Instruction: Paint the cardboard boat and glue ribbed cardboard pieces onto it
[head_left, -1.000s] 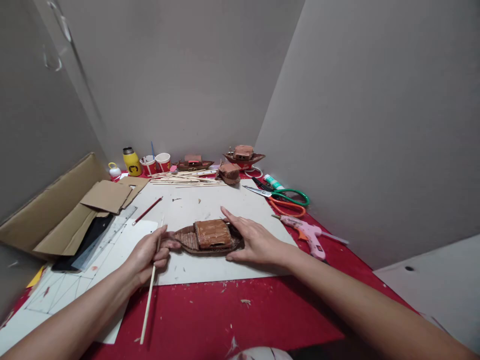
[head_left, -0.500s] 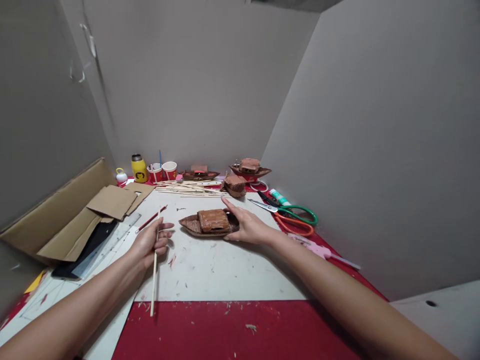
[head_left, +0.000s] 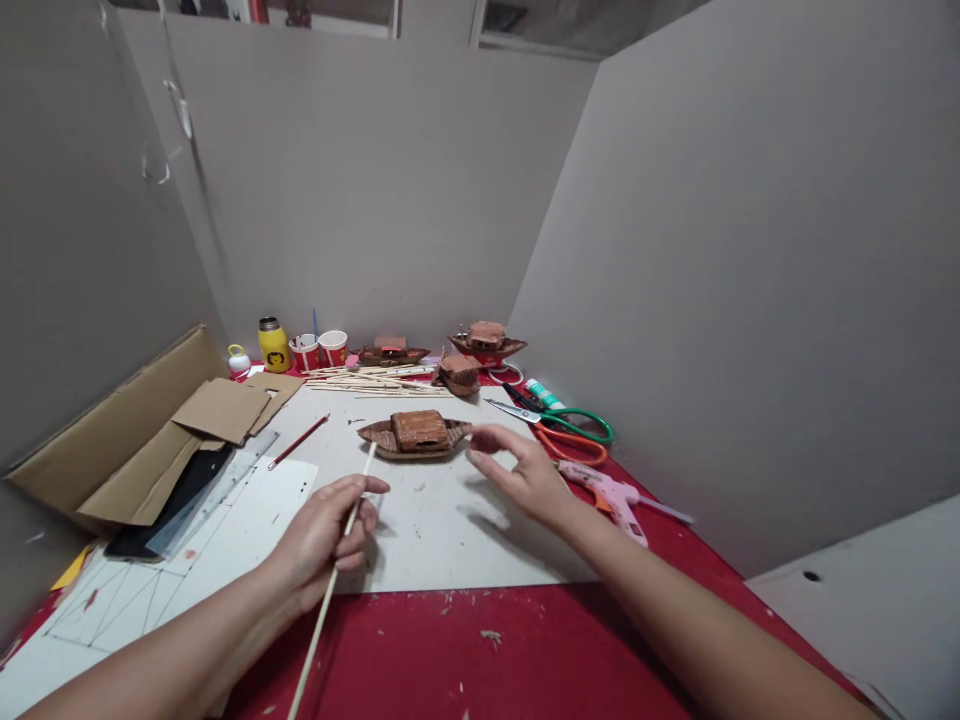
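A small brown model boat [head_left: 418,432] with a ribbed, arched cabin roof rests on the white board [head_left: 442,520]. In my left hand [head_left: 334,525] is a thin pale wooden stick [head_left: 321,620], held between thumb and fingers and slanting up toward the boat's left end. From this view I cannot tell whether the stick's tip touches the boat. My right hand [head_left: 525,470] hovers by the boat's right end, thumb and index finger apart, with nothing between them.
Loose sticks [head_left: 367,378] and more model boats [head_left: 487,343] stand at the back. Scissors [head_left: 570,420] and a pink glue gun [head_left: 607,492] lie right. Cardboard [head_left: 221,408], a ruler [head_left: 217,490] and a red pencil [head_left: 298,441] lie left. A yellow bottle [head_left: 274,347] stands beside paper cups [head_left: 332,348].
My right hand has let go of the boat and drawn back toward me. My left hand has moved right with the stick, whose upper end now points at the boat.
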